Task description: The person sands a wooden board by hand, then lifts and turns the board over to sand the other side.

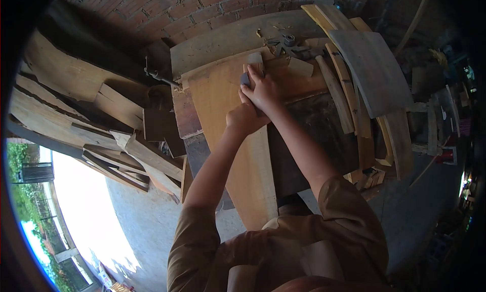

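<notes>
A long light-brown wooden board (223,94) lies along the workbench, its near end reaching toward me. My right hand (263,89) presses down on a small block with a grey pad (246,78) at the board's far end. My left hand (244,117) sits just behind it, closed around the right wrist area, resting on the board. The block is mostly hidden under my right fingers. Both arms stretch forward in tan sleeves.
A grey workbench top (228,36) carries small metal parts (288,41) and wood offcuts (301,67) at the far end. Curved planks (372,69) lean at the right. Stacked boards (116,135) pile up at the left against a brick wall (192,8). Concrete floor lies below.
</notes>
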`<action>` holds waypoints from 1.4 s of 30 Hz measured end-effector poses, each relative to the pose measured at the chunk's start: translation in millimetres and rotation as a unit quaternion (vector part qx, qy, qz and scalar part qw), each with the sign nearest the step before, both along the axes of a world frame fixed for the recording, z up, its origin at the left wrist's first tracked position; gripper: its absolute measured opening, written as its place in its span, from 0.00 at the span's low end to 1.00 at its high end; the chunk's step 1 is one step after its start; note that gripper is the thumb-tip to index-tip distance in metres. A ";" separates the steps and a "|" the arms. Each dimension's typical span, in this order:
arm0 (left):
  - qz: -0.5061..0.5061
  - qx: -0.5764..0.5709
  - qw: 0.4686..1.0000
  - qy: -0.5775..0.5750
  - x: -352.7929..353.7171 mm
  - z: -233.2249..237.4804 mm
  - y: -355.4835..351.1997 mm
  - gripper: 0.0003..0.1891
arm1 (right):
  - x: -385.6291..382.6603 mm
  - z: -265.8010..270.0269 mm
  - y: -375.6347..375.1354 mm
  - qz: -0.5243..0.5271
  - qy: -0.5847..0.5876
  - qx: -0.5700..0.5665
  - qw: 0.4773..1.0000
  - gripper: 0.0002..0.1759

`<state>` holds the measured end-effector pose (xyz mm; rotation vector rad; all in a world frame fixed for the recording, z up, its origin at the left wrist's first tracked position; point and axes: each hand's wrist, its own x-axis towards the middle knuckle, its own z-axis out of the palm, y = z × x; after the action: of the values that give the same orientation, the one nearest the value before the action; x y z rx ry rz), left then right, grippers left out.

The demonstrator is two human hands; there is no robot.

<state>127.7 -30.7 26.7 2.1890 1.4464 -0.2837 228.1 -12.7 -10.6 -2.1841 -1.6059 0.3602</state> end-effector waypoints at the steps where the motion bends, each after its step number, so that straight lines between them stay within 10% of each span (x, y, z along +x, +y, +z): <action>1: -0.006 0.017 1.000 0.003 13.1 0.9 34.9 0.65 | 12.5 6.1 33.7 -0.006 0.015 -0.004 1.000 0.38; 8: 0.028 0.067 0.997 0.007 39.2 -9.5 98.7 0.60 | 37.7 16.6 100.0 0.034 0.015 -0.054 0.998 0.38; 18: 0.091 -0.136 0.985 0.052 -100.8 -5.6 -266.9 0.64 | -101.9 -10.2 -271.5 0.102 0.035 0.047 0.993 0.42; 22: 0.072 -0.141 0.987 0.016 -119.1 -10.1 -302.9 0.66 | -112.9 -3.6 -311.3 0.099 0.067 0.057 0.991 0.40; 36: 0.023 0.050 0.998 0.009 -3.3 5.5 130.4 0.58 | -2.3 -4.7 137.7 0.008 0.062 0.011 0.998 0.39; 42: 0.046 0.068 0.997 0.007 -6.4 -6.3 107.5 0.58 | -11.2 1.8 123.6 0.019 0.014 0.045 0.999 0.38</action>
<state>121.2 76.8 20.4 2.2208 1.6125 -0.1745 216.9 110.9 -8.8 -2.0761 -1.6194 0.3216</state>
